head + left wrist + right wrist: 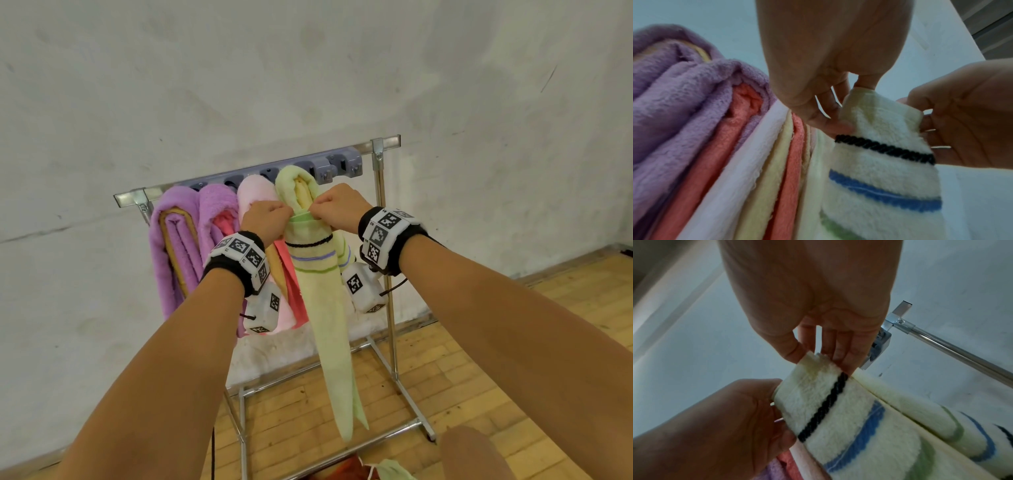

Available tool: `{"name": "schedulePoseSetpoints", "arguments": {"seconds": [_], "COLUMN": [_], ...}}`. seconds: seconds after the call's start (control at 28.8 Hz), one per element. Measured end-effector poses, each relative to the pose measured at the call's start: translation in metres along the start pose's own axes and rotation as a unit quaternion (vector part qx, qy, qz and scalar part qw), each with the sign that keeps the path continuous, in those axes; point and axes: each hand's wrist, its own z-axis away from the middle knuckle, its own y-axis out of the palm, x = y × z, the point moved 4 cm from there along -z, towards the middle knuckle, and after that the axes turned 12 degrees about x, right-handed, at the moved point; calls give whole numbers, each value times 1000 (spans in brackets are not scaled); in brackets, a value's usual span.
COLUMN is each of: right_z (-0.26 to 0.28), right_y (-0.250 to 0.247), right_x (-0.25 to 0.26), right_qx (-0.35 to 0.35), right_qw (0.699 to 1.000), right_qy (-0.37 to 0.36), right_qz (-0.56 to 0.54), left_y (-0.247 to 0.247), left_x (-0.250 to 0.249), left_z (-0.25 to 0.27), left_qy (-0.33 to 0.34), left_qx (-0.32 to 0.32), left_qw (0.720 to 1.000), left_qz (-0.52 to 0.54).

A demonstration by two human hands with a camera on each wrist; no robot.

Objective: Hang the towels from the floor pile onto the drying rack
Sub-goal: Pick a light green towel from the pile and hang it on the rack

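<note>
Both hands pinch the top hem of the pale green striped towel (322, 308): left hand (265, 219) at one corner, right hand (337, 205) at the other. It already drapes over the drying rack (378, 150), beside the pink towel (255, 195). Best to spread the hem sideways along the bar, keeping both grips level.

A pale green terry towel (323, 308) with black, blue and green stripes hangs folded over the chrome metal drying rack's (385, 219) top bar, its striped end pinched between the left hand (265, 219) and right hand (337, 205). Purple, pink and coral towels (178, 246) hang just left of the left hand.
</note>
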Motion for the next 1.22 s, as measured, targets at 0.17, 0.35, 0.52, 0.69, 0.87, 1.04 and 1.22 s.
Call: {"name": "schedulePoseSetpoints", "arguments": {"seconds": [0.17,0.35,0.52,0.69,0.87,1.04,1.22], "right_z": [-2,6,7,9,8,7,2], "right_y": [-3,-6,-8,-16,-17,-20,-16], "right_x": [-1,4,-1,-2,-3,-6,-19], "right_qx": [-26,-18,-23,-37,-46,-52,23], "right_qw": [998,994,991,990,982,976,973], "right_qy": [-35,-86,-97,-95,-96,-99,-52], "right_qz": [-40,-71,-92,-102,-156,-187,-226], "left_y": [1,-1,0,6,10,4,-1], "left_x": [-8,-11,-15,-14,-12,-16,-19], "left_z": [-3,-4,-2,3,0,-2,-4], "left_qy": [-20,-3,6,15,30,50,88], "left_qx": [2,10,10,14,60,45,33], "left_qw": [994,992,987,969,984,989,976], "left_qz": [107,128,160,244,163,131,199]}}
